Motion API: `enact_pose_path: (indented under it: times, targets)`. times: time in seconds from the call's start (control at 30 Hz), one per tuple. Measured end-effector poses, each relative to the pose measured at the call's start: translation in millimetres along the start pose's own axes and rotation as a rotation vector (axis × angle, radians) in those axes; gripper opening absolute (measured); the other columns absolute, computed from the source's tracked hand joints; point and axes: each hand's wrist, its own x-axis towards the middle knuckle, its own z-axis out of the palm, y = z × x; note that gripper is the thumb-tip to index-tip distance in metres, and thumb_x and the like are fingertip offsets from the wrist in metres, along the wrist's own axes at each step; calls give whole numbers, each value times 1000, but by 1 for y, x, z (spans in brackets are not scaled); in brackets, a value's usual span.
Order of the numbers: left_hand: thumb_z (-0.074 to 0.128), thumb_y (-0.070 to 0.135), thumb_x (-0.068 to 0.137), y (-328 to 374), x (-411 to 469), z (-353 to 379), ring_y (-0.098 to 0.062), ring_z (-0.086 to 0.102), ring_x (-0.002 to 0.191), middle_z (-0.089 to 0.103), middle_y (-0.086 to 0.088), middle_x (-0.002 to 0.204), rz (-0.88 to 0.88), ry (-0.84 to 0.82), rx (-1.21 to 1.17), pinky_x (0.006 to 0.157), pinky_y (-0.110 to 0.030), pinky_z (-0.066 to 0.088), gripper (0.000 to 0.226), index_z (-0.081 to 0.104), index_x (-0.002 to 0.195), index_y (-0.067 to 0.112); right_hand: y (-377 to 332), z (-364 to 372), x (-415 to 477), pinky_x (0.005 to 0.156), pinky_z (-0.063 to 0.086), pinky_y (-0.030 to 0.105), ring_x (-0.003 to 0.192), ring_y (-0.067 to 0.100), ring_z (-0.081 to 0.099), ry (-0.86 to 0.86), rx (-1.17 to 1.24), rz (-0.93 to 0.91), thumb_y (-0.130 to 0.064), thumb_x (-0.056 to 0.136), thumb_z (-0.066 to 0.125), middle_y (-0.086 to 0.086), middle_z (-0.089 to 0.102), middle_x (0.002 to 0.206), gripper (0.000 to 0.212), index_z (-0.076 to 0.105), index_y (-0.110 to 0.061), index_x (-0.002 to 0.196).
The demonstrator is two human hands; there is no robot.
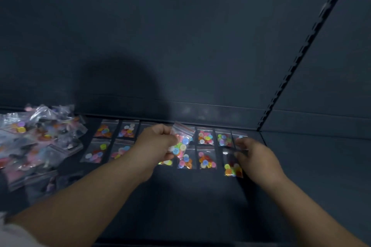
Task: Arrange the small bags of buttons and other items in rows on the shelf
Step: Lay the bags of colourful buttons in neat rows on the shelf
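Our left hand (pixel 158 142) pinches a small clear bag of mixed-colour buttons (pixel 181 142) by its upper edge, holding it tilted just above the two rows of bags (pixel 205 147) laid flat along the back of the dark shelf (pixel 180 196). Our right hand (pixel 255 156) rests with curled fingers on the top edge of the end bag (pixel 232 165), at the right of the front row; blur keeps us from telling whether it grips it. A loose pile of bags (pixel 40 136) lies at the shelf's left.
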Motion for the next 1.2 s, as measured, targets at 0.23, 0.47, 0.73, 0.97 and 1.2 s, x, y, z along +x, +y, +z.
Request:
enact_pose_path:
  times: [0.23,0.47,0.73,0.97,1.2]
  targets:
    - [63,6,85,-3,3,18,-17,58,70,65,-7,79,1,1,30,64,-31,52,11,60,77,12,23,10,-11,72,28,1,105,11,48,-52,-88,-325,-16,88,60,-9,62,104,18,68,-22,103]
    - [63,4,86,-3,3,31,-9,57,54,63,7,53,1,-8,28,65,-32,52,15,60,74,13,29,22,-5,81,27,5,109,11,45,-53,-90,-393,-17,91,57,-9,64,110,21,68,-20,108]
    - [62,4,86,-3,8,41,-17,59,68,65,-5,76,-20,-19,47,62,-30,52,10,61,79,11,28,26,1,85,28,8,109,12,45,-49,-65,-440,-17,91,57,-9,62,115,22,67,-22,110]
    - [65,4,82,-2,8,55,-14,50,61,62,-4,73,-12,-58,88,53,-23,41,13,61,74,13,16,13,0,80,43,12,90,9,58,-10,414,-181,-18,88,62,-12,64,89,6,67,-21,90]
    - [70,8,81,-1,3,83,-13,62,71,70,-5,83,-59,-146,28,59,-21,49,12,61,80,15,-15,-9,-11,56,44,21,56,7,54,-310,1106,124,-9,88,61,-3,63,62,12,63,-12,77]
